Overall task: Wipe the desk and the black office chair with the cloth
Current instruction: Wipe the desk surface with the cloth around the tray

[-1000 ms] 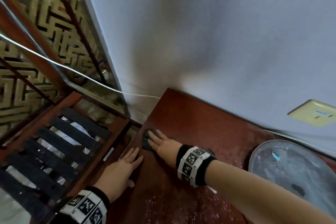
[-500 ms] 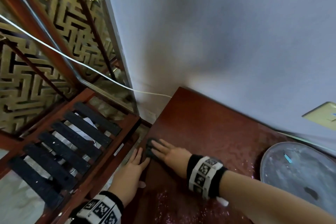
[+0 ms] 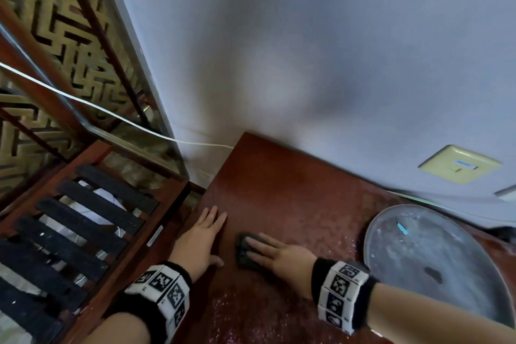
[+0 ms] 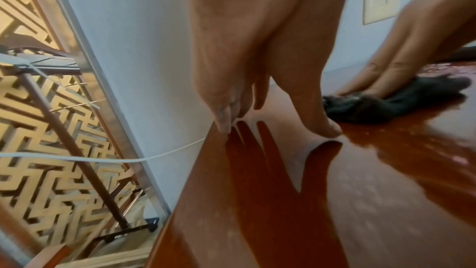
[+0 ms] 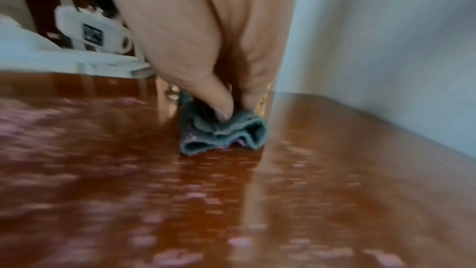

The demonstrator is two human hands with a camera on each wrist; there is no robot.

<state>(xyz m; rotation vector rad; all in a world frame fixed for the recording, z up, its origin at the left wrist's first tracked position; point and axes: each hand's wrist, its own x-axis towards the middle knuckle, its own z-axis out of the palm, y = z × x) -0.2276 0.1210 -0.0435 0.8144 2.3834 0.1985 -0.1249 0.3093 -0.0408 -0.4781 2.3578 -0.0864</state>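
At far left the head view alone shows a red-brown wood rack (image 3: 92, 215) w/ black slats, and behind it a gold fretwork screen (image 3: 42, 45); a white cable (image 3: 117, 117) runs from there to the wall by the desk corner. The left wrist view catches the same cable (image 4: 103, 159) meeting the desk edge, plus a glossy reflection of the fingers on the wood that the head view doesn't give.

Left hand (image 3: 199, 241) lies flat on the left edge of the desk (image 3: 282, 193), fingers straight and close together, thumb out to the side, holding nothing. In the left wrist view its fingertips (image 4: 224, 123) touch the wood right at the edge.

Just beside it, to the right, sits the cloth (image 3: 245, 251), dark and bunched, on the desk near the left edge. Right hand (image 3: 279, 255) presses on it from the right, fingers straight and pointing left, approx. parallel to the desk front. Only the right wrist view shows the cloth (image 5: 224, 133) as grey-green, folded into ruffles, w/ the thumb (image 5: 219, 107) pushed down into its top; that view is motion-blurred.

Further right, head view only: a round grey metal tray (image 3: 435, 260) on the desk, near the right forearm, and a cream wall plate (image 3: 458, 163) above it. Pale specks dot the desk surface between cloth and tray.
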